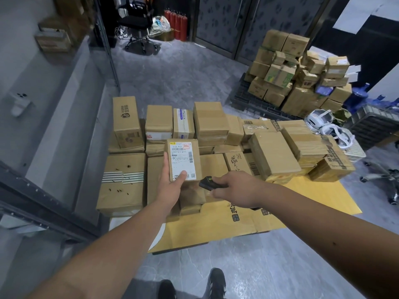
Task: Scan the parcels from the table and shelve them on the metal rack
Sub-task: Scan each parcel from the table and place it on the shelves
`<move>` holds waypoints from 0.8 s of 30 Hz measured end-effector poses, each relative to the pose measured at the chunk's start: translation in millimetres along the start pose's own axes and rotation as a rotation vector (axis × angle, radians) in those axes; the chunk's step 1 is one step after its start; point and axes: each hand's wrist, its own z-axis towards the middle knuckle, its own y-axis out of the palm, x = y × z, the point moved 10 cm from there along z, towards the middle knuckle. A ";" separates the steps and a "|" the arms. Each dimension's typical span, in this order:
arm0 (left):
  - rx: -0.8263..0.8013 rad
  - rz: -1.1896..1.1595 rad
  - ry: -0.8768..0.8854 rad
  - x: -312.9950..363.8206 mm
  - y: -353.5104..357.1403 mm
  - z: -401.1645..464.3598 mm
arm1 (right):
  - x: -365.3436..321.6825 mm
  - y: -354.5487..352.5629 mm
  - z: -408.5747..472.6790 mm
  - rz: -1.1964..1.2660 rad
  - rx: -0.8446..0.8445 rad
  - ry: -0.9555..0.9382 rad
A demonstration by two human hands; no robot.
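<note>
My left hand (170,182) holds a small brown parcel (183,160) upright above the table, thumb pressed on its white shipping label. My right hand (235,188) grips a small black scanner (208,184) just right of the parcel's lower corner, its nose turned toward the label. Below both hands, several cardboard parcels (272,156) are packed close together on a table covered with flattened yellow cardboard (216,229). The metal rack (54,208) runs along the left side, its dark frame and grey shelves partly in view.
A few boxes (54,39) sit high on the rack at the far left. A pile of cartons (298,76) stands on a black pallet at the back right, with blue water bottles (358,93) and a dark crate (375,121) beside it. An office chair (138,22) stands at the back.
</note>
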 end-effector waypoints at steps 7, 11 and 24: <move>-0.044 0.025 0.038 7.6 -0.1 -3.9 | 0.5 3.2 -8.0 -0.073 -0.038 -0.002; -0.019 0.013 0.072 9.8 -3.6 -4.4 | 3.8 5.8 -12.5 -0.101 -0.051 -0.007; -0.013 -0.051 0.125 12.3 -18.2 -13.4 | -7.6 7.7 -20.9 0.034 -0.094 -0.094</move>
